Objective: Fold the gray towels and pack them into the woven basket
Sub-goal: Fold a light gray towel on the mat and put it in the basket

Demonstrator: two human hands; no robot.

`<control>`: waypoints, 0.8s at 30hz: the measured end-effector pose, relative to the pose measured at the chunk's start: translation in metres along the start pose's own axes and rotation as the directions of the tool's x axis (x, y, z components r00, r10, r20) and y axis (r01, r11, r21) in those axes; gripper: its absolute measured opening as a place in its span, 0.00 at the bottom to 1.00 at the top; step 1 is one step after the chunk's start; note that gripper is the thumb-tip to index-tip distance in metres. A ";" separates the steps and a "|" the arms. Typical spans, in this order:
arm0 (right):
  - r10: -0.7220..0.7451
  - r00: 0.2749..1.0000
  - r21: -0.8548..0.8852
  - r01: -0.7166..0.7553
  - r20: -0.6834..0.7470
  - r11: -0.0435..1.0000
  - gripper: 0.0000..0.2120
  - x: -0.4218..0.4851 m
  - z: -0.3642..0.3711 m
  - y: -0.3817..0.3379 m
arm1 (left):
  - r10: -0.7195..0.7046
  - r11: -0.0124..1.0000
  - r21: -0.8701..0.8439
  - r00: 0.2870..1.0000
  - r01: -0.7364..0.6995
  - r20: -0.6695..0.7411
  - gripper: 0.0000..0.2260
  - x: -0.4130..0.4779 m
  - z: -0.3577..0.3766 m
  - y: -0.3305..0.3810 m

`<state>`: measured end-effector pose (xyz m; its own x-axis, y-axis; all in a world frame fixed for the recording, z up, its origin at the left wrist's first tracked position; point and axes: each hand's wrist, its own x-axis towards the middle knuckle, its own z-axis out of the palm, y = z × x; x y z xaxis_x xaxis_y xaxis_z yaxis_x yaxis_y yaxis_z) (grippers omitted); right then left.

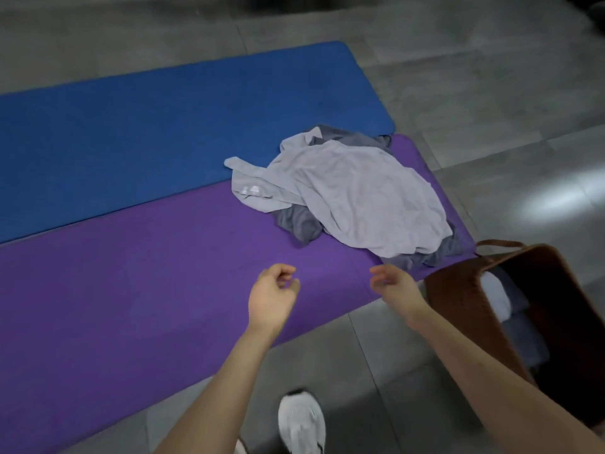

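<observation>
Here, both hands hover empty over the near edge of the purple mat (131, 273): the left hand (273, 291) and the right hand (393, 283) each show loosely curled fingers grasping nothing. A crumpled pile of gray towels (343, 198), light over dark, lies unfolded on the mat's right end, one corner reaching the blue mat (147, 126). The woven basket (458, 290) sits on the tiled floor (491, 93) just beside the right wrist, with folded towels (523, 335) inside
</observation>
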<state>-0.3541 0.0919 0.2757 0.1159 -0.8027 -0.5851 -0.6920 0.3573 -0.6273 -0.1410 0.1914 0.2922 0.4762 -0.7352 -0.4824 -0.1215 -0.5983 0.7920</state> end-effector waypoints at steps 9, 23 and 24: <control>-0.195 0.930 -0.301 0.099 -0.310 0.949 0.14 0.190 0.128 0.075 | 0.234 0.972 0.018 0.972 -0.234 0.005 0.08 0.168 0.013 -0.136; -0.333 0.878 -0.708 -0.009 -0.343 0.706 0.23 0.324 0.145 0.118 | 0.534 0.716 0.427 0.827 -0.552 0.174 0.10 0.203 0.030 -0.138; -0.343 0.875 -0.730 -0.018 -0.342 0.683 0.21 0.330 0.143 0.117 | 0.535 0.717 0.432 0.829 -0.548 0.165 0.10 0.202 0.031 -0.135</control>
<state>-0.2950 -0.0629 -0.0647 0.0949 -0.9881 -0.1211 -0.9950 -0.0903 -0.0428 -0.0551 0.1134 0.0767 0.1862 -0.9818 -0.0382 -0.7239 -0.1633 0.6703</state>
